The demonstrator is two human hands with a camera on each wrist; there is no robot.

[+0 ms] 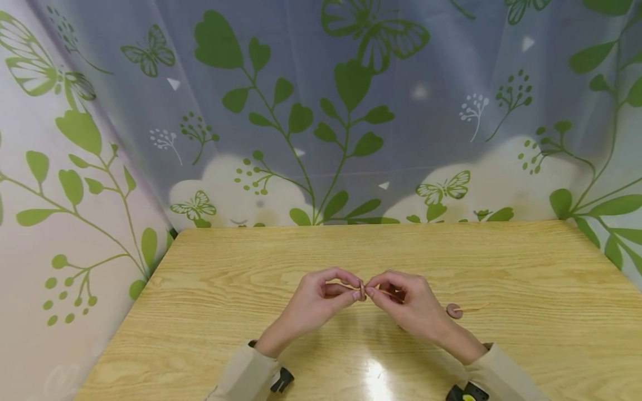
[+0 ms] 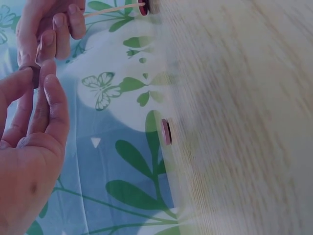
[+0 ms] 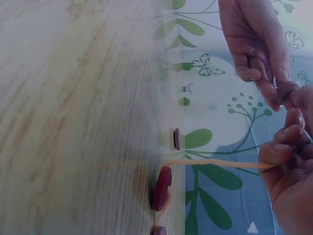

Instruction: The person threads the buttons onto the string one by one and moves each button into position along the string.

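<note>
Over the middle of the table, my left hand [image 1: 313,301] pinches a small round brown disc [image 1: 363,291] on edge between thumb and fingertips. My right hand [image 1: 411,303] meets the disc's other face with its fingertips. A pale orange string [image 3: 220,163] runs from the right hand's curled fingers down to the table. The string's tip is hidden, so whether it passes through the disc I cannot tell. In the right wrist view, a dark red disc [image 3: 161,188] lies on the table touching the string. Right of the right hand sits a brownish disc [image 1: 454,311] with string beside it.
A wood-grain table [image 1: 241,250] spreads beneath both hands. Another loose disc [image 2: 166,131] rests on it in the left wrist view. A curtain [image 1: 281,139] printed with leaves and butterflies hangs behind the table's far edge.
</note>
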